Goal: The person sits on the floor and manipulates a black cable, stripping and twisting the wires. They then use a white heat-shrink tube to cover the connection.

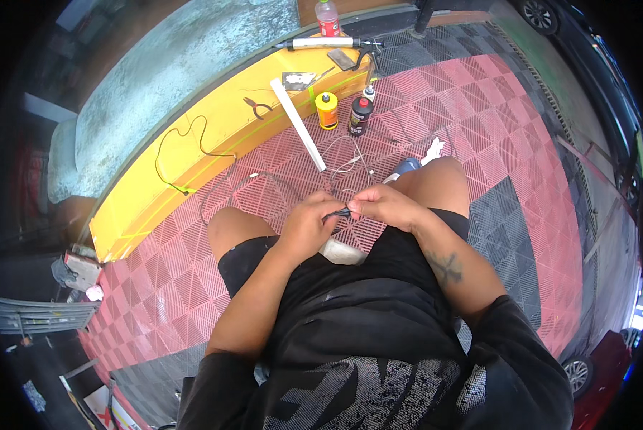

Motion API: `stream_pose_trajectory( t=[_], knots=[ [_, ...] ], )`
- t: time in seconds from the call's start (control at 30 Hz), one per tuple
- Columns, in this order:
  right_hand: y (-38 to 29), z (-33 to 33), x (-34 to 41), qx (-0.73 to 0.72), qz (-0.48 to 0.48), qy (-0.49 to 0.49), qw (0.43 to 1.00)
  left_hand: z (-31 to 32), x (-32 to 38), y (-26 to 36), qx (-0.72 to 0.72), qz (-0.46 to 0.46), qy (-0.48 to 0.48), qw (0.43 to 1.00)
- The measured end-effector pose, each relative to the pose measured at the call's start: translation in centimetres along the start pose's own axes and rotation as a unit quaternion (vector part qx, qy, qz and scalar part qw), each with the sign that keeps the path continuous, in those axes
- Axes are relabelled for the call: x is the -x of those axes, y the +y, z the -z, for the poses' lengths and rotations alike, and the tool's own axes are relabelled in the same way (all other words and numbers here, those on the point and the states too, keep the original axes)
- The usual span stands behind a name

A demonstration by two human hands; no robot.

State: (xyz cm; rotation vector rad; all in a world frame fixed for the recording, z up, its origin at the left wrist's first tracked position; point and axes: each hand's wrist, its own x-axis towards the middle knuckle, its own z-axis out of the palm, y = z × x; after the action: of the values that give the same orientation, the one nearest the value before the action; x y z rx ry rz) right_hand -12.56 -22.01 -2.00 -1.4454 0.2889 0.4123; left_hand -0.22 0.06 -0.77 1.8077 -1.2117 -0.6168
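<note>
Both hands meet in front of my lap, above the floor between my knees. My left hand [308, 221] grips a small bundle of thin black strands [338, 213], perhaps wire or cable; its exact kind is too small to tell. The fingertips of my right hand [386, 207] pinch the right end of the same bundle. Just beyond the fingers, a thin white cable [365, 166] with a connector loops across the floor. Part of the bundle is hidden by the fingers.
A long yellow bench [214, 123] curves ahead, bearing pliers [257, 106], a caulking gun [321, 43] and a black cable [159, 156]. A white strip [299, 124] leans against it. Yellow [328, 112] and black [360, 118] bottles stand on the red floor tiles [423, 107].
</note>
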Motion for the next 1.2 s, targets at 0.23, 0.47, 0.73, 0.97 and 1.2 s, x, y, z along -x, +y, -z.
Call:
stream_pose_trajectory(
  t=[0.23,0.47,0.73,0.97,1.2],
  knots=[
    [0.5,0.3,-0.5,-0.006,0.039,-0.01,0.999,0.0,-0.5,-0.3,0.139,0.058,-0.043,0.988],
    [0.7,0.8,-0.8,0.0,0.011,-0.058,0.998,-0.7,-0.1,-0.8,0.151,0.077,-0.027,0.985],
    [1.5,0.6,-0.8,0.021,0.038,-0.018,0.999,-0.7,-0.1,1.1,0.002,0.037,0.068,0.997],
    [1.9,1.4,0.1,-0.049,0.016,-0.085,0.995,-0.2,-0.1,1.1,-0.037,-0.106,0.09,0.99],
    [-0.1,-1.5,1.6,0.229,0.158,0.007,0.96,-1.5,1.2,0.6,0.126,0.072,0.099,0.984]
  ],
)
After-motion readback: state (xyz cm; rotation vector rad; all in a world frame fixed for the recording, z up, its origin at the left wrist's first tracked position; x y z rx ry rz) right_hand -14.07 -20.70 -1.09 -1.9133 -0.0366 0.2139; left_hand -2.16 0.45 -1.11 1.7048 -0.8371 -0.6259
